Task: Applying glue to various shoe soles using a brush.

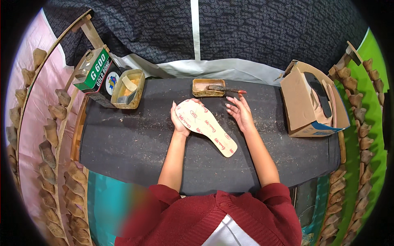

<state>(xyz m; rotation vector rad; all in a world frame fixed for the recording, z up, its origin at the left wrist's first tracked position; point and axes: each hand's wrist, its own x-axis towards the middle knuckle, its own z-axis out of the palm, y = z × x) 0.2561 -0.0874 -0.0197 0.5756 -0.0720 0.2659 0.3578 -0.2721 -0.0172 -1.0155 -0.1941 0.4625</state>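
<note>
My left hand [179,123] is closed on a shoe insole [207,128], gripping its wide toe end. The insole is pale cream with red print, and its narrow heel end slants down to the right over the table. Some of the left fingers are hidden beneath it. To the right of the insole, my right hand [242,115] is open and holds nothing, its fingers apart and pointing up. Just beyond those fingertips is the red-tipped handle of a dark brush [221,88]. The brush rests across a small rectangular tray [197,94].
A dark cloth covers the table [131,147]. At the back left stand a green and black metal can [95,76] and a stained container [140,88] with flat pieces inside. A cardboard box [297,102] holding sheets is at right. Racks of shoe lasts [50,132] line both sides.
</note>
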